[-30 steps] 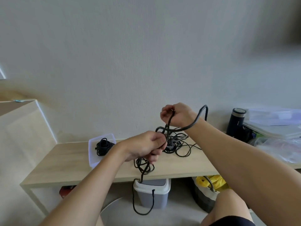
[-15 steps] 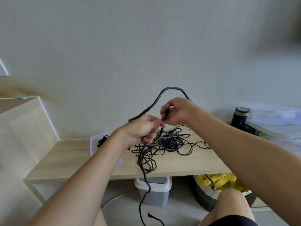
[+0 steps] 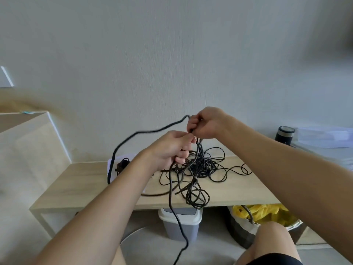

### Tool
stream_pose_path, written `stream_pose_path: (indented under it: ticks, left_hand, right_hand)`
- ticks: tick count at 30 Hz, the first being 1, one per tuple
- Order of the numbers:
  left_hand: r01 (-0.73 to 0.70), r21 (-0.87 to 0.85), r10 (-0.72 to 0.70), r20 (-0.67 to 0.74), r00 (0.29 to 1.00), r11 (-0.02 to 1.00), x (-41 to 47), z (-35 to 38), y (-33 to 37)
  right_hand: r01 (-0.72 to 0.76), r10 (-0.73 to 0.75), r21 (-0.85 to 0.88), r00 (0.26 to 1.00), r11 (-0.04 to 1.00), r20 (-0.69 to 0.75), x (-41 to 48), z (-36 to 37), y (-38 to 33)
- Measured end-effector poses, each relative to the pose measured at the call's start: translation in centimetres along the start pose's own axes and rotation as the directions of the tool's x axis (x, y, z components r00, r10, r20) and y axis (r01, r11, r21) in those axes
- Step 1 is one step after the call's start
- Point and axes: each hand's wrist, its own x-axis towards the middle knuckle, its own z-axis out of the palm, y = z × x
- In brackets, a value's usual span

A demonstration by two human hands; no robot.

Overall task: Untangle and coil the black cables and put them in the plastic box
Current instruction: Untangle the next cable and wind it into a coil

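Above the wooden table (image 3: 86, 180), the left hand (image 3: 170, 148) and right hand (image 3: 206, 123) each pinch strands of the tangled black cables (image 3: 200, 169).

Cable tangle (image 3: 200, 169) blocks table (image 3: 80, 180) centre; left end bare; plastic box (image 3: 112, 165) behind forearm.

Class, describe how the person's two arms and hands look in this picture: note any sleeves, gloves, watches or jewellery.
Both forearms are bare to the frame edge, with no sleeves showing. The left hand and right hand wear no gloves, and no watch, ring or bracelet is visible. Dark shorts show at the bottom.
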Motion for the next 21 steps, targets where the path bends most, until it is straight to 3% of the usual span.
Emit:
stream_pose_path:
  ticks: [2, 5, 9, 13, 15, 19, 21]
  left_hand:
    - [-0.024, 0.102, 0.020, 0.037, 0.999, 0.995, -0.1, -0.4, 0.1]
    - [0.018, 0.206, -0.060, 0.202, 0.978, 0.978, -1.0, -1.5, 0.6]
    - [0.046, 0.183, -0.108, 0.342, 0.934, 0.982, -1.7, -3.0, 0.7]
    - [0.025, 0.198, -0.114, 0.455, 0.883, 0.980, -2.7, -3.5, 1.1]
    - [0.032, 0.179, -0.096, 0.362, 0.927, 0.983, -2.6, -2.7, 1.5]
    - [0.013, -0.134, -0.015, -0.010, 1.000, 0.991, -0.3, -0.1, 2.0]
    - [-0.063, -0.033, 0.060, -0.077, 0.995, 0.998, 0.3, 0.6, 1.6]
  right_hand:
    - [-0.005, 0.005, 0.086, 1.000, 0.996, -0.006, -0.1, -0.5, -0.8]
    - [-0.006, 0.009, 0.190, 1.000, 0.982, -0.014, 0.1, -1.5, -1.4]
    - [0.007, -0.003, 0.247, 1.000, 0.969, -0.018, 0.7, -1.8, -1.4]
    - [0.128, -0.131, 0.276, 0.991, 0.953, -0.010, 1.1, -1.6, -1.6]
    - [0.180, -0.185, 0.237, 0.983, 0.955, -0.002, 1.1, -1.1, -1.9]
    - [0.188, -0.194, 0.076, 0.978, 0.979, 0.076, 0.1, 0.5, -1.1]
    - [0.181, -0.188, 0.073, 0.977, 0.981, 0.102, -0.1, 0.4, -1.1]
